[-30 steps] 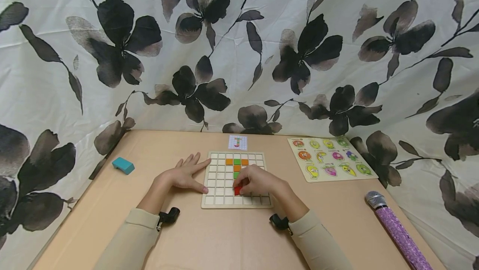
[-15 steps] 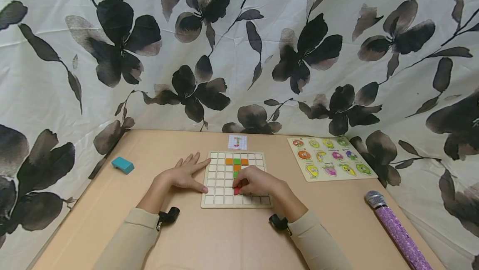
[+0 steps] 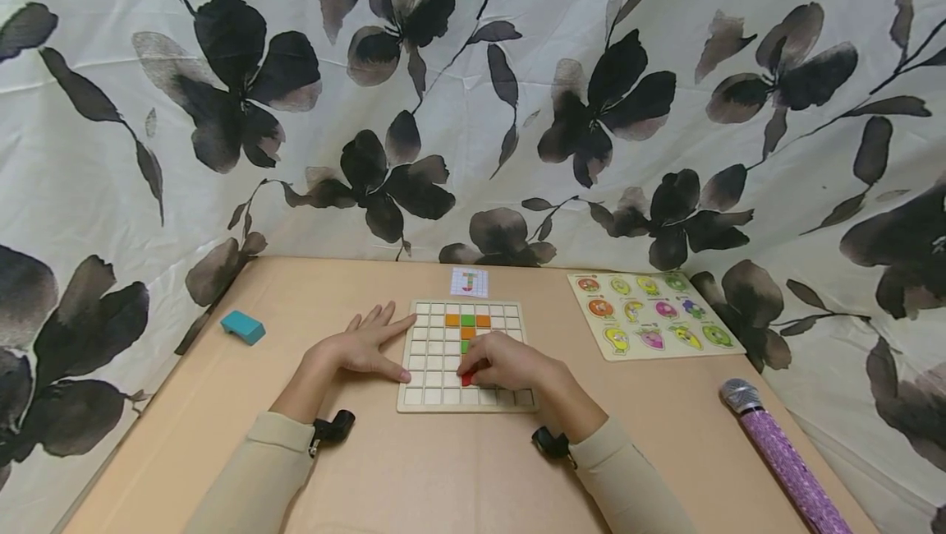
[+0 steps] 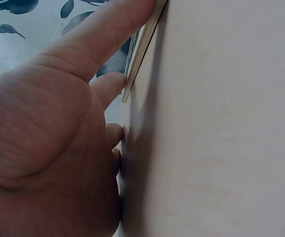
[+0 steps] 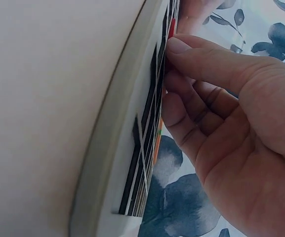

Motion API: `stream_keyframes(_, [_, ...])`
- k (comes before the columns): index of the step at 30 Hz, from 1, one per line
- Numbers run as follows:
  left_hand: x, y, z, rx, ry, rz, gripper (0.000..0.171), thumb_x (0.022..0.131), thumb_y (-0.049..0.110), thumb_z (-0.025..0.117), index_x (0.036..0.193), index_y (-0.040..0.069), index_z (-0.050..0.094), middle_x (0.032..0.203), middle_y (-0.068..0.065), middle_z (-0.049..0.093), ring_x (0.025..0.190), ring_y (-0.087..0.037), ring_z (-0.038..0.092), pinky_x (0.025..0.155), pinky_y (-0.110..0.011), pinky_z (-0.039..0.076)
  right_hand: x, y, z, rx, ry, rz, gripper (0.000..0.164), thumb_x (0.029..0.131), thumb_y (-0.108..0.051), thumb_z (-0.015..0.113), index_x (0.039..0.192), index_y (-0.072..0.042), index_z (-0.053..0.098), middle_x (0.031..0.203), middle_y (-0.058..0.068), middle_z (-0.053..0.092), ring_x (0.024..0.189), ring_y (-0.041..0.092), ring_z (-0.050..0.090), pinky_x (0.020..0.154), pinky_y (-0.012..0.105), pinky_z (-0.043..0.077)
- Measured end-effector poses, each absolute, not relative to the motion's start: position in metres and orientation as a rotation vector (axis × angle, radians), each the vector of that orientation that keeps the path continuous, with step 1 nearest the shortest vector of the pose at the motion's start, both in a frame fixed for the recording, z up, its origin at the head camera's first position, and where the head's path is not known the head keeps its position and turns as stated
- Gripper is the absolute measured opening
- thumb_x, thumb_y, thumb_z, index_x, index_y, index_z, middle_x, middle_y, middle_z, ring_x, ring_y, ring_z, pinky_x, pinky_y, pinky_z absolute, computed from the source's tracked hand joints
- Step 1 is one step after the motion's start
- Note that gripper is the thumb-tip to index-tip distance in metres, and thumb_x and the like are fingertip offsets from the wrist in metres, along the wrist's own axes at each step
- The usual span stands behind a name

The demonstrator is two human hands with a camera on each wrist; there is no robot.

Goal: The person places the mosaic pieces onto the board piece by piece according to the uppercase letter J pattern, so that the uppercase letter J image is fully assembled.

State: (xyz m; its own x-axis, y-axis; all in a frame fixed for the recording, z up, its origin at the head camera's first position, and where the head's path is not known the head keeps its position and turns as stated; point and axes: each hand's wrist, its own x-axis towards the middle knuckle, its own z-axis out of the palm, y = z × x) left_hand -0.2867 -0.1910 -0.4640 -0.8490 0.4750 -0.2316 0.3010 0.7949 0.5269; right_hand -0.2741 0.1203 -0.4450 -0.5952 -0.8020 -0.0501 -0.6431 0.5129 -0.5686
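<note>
A wooden grid board [image 3: 432, 361] lies mid-table and holds orange tiles [image 3: 452, 319] and green tiles [image 3: 468, 319] in its upper middle. My right hand [image 3: 476, 370] rests on the board's lower middle, with thumb and curled fingers pinching a red tile [image 3: 466, 379] down at a cell. The right wrist view shows the thumb tip [image 5: 179, 45] against the red tile [image 5: 171, 28], above the board [image 5: 110, 163]. My left hand [image 3: 388, 347] lies flat on the table, fingers straight and touching the board's left edge [image 4: 143, 47].
A small pattern card [image 3: 469, 281] lies just behind the board. At the right sits a fruit peg puzzle [image 3: 654, 314], with a purple glitter microphone [image 3: 783, 456] near the front right edge. A teal block [image 3: 242, 326] lies far left. A flowered cloth hangs behind the table.
My right fingers have settled lower over the red tile, so less of it shows. The left hand has not moved.
</note>
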Motion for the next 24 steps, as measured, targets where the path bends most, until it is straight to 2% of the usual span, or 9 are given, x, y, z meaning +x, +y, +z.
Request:
stream_keyframes(9, [-0.286,-0.190,-0.463,0.587,2.624,0.685,0.114,0.078,0.064,0.082,0.167,0.023,0.025,0.173,-0.026,-0.004,0.160,-0.049,-0.009,0.125,-0.070,-0.006,-0.274,0.123,-0.444,-1.281,2.526,-0.716,0.024,0.092,-0.010,0.080,0.116,-0.012,0.081,0.098,-0.003,0.072,0.083,0.009,0.058,0.073,0.020,0.050])
stream_keyframes(15, [-0.286,-0.190,-0.464,0.597,2.623,0.691,0.114,0.078,0.063,0.083,0.167,0.022,0.025,0.173,-0.027,-0.004,0.159,-0.050,-0.008,0.124,-0.071,-0.005,-0.267,0.132,-0.434,-1.187,2.620,-0.858,0.031,0.095,-0.014,0.077,0.125,-0.008,0.075,0.113,0.006,0.072,0.092,0.016,0.061,0.079,0.026,0.054])
stream_keyframes(19, [-0.286,-0.191,-0.465,0.587,2.633,0.681,0.114,0.078,0.063,0.083,0.167,0.022,0.025,0.173,-0.027,-0.003,0.159,-0.050,-0.007,0.125,-0.071,-0.004,-0.262,0.143,-0.425,-1.078,2.679,-0.971,0.038,0.097,-0.019,0.076,0.134,-0.014,0.070,0.123,0.008,0.069,0.098,0.016,0.061,0.081,0.033,0.056])
stream_keyframes(22, [-0.286,-0.191,-0.464,0.578,2.634,0.677,0.114,0.078,0.063,0.083,0.167,0.023,0.024,0.173,-0.026,-0.003,0.160,-0.050,-0.007,0.125,-0.070,-0.005,-0.260,0.154,-0.422,-1.025,2.716,-1.005,0.042,0.096,-0.021,0.077,0.137,-0.017,0.068,0.125,0.004,0.068,0.102,0.019,0.062,0.084,0.041,0.058])
stream_keyframes(24, [-0.286,-0.190,-0.464,0.576,2.633,0.679,0.114,0.078,0.063,0.083,0.167,0.023,0.025,0.173,-0.026,-0.003,0.160,-0.049,-0.007,0.125,-0.070,-0.005,-0.260,0.161,-0.421,-0.994,2.739,-1.000,0.043,0.096,-0.023,0.077,0.137,-0.019,0.068,0.124,0.002,0.067,0.105,0.022,0.063,0.085,0.042,0.058])
